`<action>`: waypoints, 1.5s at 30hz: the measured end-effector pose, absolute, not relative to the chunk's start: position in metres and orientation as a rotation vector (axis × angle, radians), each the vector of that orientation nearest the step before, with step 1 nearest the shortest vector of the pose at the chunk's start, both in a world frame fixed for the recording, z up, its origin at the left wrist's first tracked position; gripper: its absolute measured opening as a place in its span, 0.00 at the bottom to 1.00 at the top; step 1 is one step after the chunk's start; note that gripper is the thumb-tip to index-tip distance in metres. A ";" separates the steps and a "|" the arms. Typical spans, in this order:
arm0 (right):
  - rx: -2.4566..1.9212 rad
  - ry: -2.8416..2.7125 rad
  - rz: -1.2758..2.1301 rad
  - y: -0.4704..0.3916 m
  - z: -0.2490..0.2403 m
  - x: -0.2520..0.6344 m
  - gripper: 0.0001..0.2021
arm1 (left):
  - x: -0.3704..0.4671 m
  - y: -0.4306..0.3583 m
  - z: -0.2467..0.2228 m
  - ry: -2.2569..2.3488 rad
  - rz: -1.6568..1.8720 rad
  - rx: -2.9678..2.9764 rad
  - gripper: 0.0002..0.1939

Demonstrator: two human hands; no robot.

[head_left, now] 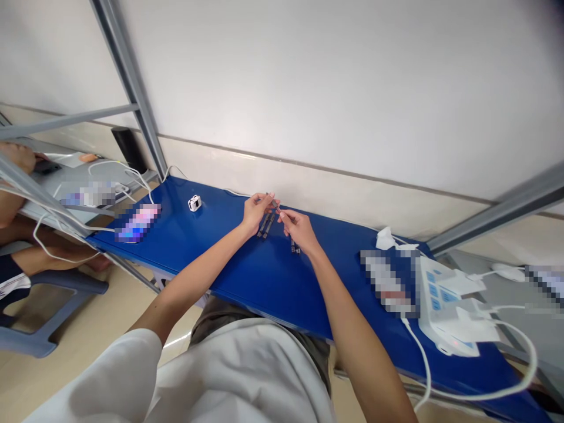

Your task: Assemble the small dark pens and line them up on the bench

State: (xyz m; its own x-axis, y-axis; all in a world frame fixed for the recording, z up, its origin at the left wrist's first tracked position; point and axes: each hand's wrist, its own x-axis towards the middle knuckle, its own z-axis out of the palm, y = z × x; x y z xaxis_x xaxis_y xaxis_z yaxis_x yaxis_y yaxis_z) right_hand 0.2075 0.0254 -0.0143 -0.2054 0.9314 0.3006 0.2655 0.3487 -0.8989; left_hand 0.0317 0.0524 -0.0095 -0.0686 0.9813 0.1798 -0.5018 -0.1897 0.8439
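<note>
Near the back edge of the blue table point(247, 270), my left hand point(257, 211) pinches a small thin dark piece point(272, 201) that slants between the two hands. My right hand point(298, 228) is closed at the lower end of this piece, its thumb and finger pressed together. Just below my left hand lie two narrow dark strips point(268, 226), side by side on the table. More small dark pieces point(294, 247) lie beside my right hand, partly hidden by it. Fine detail of the held piece is too small to tell.
A small white device point(194, 203) and a blurred phone point(137, 223) lie on the left. To the right are a white power strip point(440, 305), cables, tissue point(385, 238) and a pixelated object point(390, 282). A person's hand point(20, 156) shows at far left.
</note>
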 end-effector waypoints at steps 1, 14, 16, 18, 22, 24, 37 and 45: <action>-1.092 -1.725 0.845 0.026 -0.015 0.208 0.29 | 0.031 0.054 -0.010 0.739 1.573 0.930 0.26; -1.123 -1.743 0.703 0.028 -0.019 0.209 0.28 | 0.033 0.052 -0.011 0.562 1.442 0.945 0.22; -1.138 -1.731 0.689 0.027 -0.016 0.209 0.29 | 0.035 0.051 -0.011 0.538 1.422 0.931 0.23; -1.149 -1.769 0.622 0.026 -0.014 0.209 0.29 | 0.036 0.051 -0.012 0.565 1.435 0.936 0.24; -1.151 -1.870 0.458 0.026 -0.015 0.207 0.28 | 0.035 0.054 -0.016 0.660 1.475 0.992 0.26; -1.170 -1.880 0.425 0.026 -0.016 0.208 0.25 | 0.034 0.055 -0.018 0.716 1.476 1.038 0.24; -1.224 -1.834 0.426 0.023 -0.016 0.210 0.25 | 0.035 0.052 -0.011 0.524 1.322 0.951 0.25; -1.192 -1.888 0.400 0.022 -0.013 0.212 0.28 | 0.034 0.054 -0.011 0.600 1.385 0.910 0.18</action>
